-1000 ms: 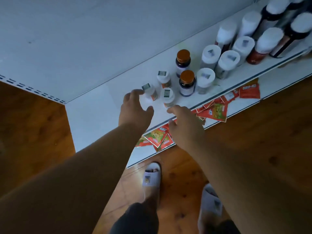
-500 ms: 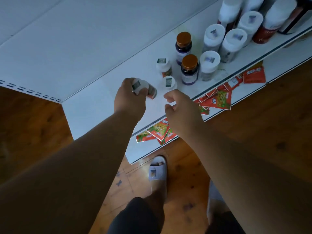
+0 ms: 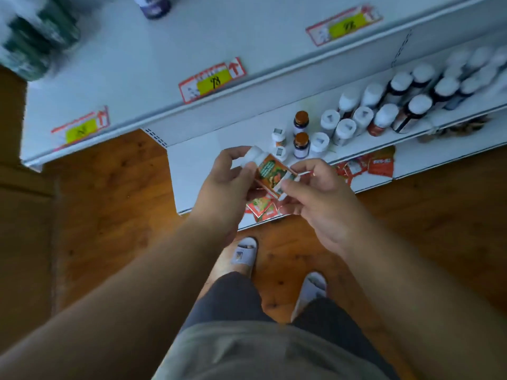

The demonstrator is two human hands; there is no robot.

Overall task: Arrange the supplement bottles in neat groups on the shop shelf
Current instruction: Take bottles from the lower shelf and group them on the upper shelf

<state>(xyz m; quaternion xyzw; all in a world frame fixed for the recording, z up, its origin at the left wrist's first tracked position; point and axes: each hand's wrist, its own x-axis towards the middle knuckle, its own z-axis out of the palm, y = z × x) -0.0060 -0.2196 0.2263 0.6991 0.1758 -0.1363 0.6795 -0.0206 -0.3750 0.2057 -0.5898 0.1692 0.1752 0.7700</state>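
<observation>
While my left hand (image 3: 219, 185) grips the small bottle (image 3: 270, 171) by its cap, my right hand (image 3: 315, 193) pinches its base, label up for sorting above the lower shelf (image 3: 197, 160).

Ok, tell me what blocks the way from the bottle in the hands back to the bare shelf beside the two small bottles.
Nothing visible does. The held bottle, gripped by the left hand and right hand, hangs above the shelf's bare front; the small white-capped bottles stand further back.
</observation>
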